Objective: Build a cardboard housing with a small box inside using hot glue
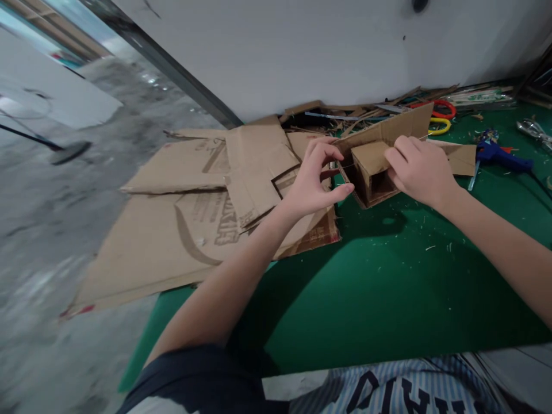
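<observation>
A small folded cardboard box with a taller back panel and an inner square tube is tilted up above the green table. My left hand is at its left edge, thumb and fingers apart; whether the fingertips touch the edge I cannot tell. My right hand is closed, its fingers bent over the top right part of the inner tube and pinching there. The fingertips of that hand are partly hidden. A cardboard strip sticks out to the right behind my right hand.
Large flattened cardboard sheets overhang the left side of the green table. Scissors with red handles, yellow handles and cardboard scraps lie along the wall. A blue glue gun with a cord lies at right.
</observation>
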`<state>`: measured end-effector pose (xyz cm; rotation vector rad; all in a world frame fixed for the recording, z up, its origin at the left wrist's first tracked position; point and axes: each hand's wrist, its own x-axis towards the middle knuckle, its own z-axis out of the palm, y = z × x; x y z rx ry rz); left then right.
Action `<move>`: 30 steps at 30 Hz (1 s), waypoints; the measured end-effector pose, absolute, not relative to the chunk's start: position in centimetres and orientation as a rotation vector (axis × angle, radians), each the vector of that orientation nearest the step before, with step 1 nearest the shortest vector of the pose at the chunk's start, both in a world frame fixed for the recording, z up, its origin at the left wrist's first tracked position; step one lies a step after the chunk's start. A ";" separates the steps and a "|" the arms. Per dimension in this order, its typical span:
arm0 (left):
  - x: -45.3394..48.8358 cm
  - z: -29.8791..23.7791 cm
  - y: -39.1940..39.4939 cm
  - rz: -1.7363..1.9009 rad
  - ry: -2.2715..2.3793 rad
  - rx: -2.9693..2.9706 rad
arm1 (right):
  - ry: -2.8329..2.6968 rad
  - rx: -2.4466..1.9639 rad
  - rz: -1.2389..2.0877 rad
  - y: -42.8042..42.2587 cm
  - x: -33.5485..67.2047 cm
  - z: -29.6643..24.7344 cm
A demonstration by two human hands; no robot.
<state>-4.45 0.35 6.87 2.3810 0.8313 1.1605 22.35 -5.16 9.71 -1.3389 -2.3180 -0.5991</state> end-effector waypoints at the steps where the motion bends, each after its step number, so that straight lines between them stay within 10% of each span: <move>1: -4.5 7.0 0.4 1.141 0.826 2.366 | -2.316 -1.354 -0.614 -5.1 22.5 9.8; 30: -4.8 6.1 1.0 1.319 0.646 2.378 | -2.826 -1.333 -0.305 -4.3 15.3 18.6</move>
